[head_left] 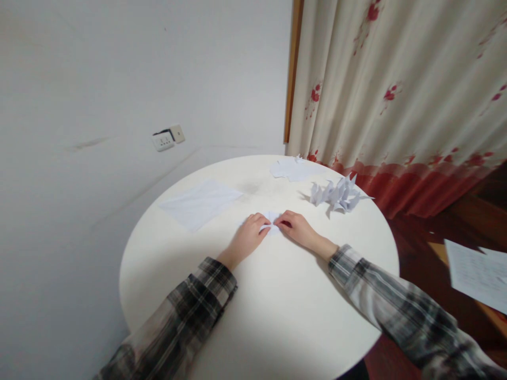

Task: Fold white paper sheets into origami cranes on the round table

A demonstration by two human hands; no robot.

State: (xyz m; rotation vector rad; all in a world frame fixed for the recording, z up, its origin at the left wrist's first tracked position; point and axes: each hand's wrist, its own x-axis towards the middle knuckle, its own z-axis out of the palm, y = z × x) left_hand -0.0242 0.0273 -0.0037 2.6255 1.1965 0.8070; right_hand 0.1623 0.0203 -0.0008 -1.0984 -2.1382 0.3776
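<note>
Near the middle of the round white table lies a small folded piece of white paper (273,216). My left hand (250,232) pinches its left side between thumb and fingers. From the other side my right hand (295,227) grips the paper's right edge, fingers curled. The two hands face each other with a short stretch of paper showing between them. Parts of the paper are hidden under the fingers. To the right, beyond my right hand, stands a cluster of white folded paper cranes (338,195).
A flat white sheet (202,203) lies on the table (285,306) at the left. More white paper (295,170) rests at the far edge. Wall and socket (163,141) stand behind; a floral curtain (396,105) hangs at right. Written sheets (477,274) lie beyond the table.
</note>
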